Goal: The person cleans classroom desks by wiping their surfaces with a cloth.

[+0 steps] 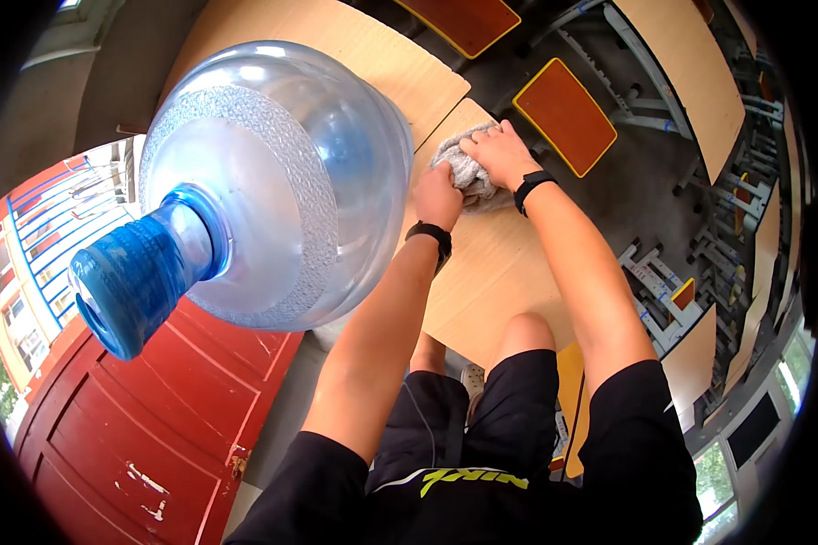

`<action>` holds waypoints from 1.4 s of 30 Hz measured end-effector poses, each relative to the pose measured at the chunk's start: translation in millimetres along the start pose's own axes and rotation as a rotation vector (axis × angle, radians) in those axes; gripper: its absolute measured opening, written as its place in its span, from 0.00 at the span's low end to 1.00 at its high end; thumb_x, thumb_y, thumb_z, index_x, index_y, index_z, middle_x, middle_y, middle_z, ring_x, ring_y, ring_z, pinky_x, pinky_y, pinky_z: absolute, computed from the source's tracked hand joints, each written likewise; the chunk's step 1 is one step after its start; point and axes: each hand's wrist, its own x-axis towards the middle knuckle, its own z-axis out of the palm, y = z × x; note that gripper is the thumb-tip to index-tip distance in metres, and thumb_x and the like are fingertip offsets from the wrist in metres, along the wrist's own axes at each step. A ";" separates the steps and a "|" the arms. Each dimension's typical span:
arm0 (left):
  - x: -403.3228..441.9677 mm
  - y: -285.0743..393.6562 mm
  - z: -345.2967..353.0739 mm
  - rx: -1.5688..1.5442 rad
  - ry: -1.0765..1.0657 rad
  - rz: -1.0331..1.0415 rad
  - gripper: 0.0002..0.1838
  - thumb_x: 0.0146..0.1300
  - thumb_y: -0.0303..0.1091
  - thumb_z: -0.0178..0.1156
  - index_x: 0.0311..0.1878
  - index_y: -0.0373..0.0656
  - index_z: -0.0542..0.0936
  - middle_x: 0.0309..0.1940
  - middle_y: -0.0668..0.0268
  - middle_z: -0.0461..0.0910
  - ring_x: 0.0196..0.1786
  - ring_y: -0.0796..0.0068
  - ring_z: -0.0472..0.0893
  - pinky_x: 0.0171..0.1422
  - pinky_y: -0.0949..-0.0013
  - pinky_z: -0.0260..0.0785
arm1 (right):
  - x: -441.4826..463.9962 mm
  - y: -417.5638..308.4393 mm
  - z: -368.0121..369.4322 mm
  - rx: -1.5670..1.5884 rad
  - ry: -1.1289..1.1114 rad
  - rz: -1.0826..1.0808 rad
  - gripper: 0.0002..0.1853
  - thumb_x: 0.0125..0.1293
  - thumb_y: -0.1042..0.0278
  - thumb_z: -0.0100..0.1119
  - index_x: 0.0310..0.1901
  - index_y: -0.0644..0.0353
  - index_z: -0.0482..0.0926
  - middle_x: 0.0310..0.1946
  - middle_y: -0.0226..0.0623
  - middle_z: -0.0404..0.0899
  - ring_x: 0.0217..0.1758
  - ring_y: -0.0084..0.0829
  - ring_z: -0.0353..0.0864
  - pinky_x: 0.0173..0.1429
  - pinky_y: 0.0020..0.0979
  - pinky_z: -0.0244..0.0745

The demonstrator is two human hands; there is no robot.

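Observation:
A crumpled grey cloth [493, 198] lies bunched on the light wooden desk [493, 272]. My left hand [439, 197] is closed on its near left side. From the upper right my right hand [502, 154] grips the same cloth, fingers curled over its top. Part of the cloth is hidden under both hands. Left of my hands a large clear blue water jug [273, 182] looms close to the camera, its blue-capped neck [136, 272] pointing down and left. Neither hand touches the jug.
A red door [154, 418] stands at lower left, beside a blue railing [59, 236]. Orange-topped stools [565, 118] and more desks [686, 73] with grey metal legs fill the right. My knees [527, 336] are bent close to the desk.

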 end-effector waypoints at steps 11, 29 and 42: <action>3.8 -4.3 -4.9 0.003 -0.034 0.081 0.06 0.49 0.19 0.57 0.29 0.41 0.72 0.28 0.49 0.78 0.39 0.39 0.78 0.41 0.41 0.64 | 5.4 -0.7 0.7 0.017 -0.121 0.033 0.25 0.59 0.77 0.68 0.57 0.44 0.77 0.55 0.33 0.82 0.64 0.39 0.80 0.69 0.44 0.66; 6.7 -5.5 -5.5 0.105 -0.071 0.105 0.06 0.51 0.20 0.58 0.31 0.42 0.73 0.29 0.49 0.79 0.39 0.39 0.79 0.40 0.42 0.65 | 24.6 16.6 49.7 0.360 -0.145 0.169 0.25 0.56 0.82 0.67 0.55 0.47 0.76 0.53 0.34 0.81 0.63 0.40 0.80 0.67 0.43 0.70; 1.1 -4.2 4.6 0.166 -0.013 0.073 0.06 0.54 0.23 0.61 0.34 0.43 0.77 0.34 0.48 0.83 0.44 0.41 0.82 0.45 0.43 0.71 | -5.0 3.8 -4.0 0.115 -0.009 0.008 0.24 0.58 0.82 0.63 0.55 0.48 0.77 0.53 0.34 0.82 0.63 0.41 0.80 0.64 0.42 0.73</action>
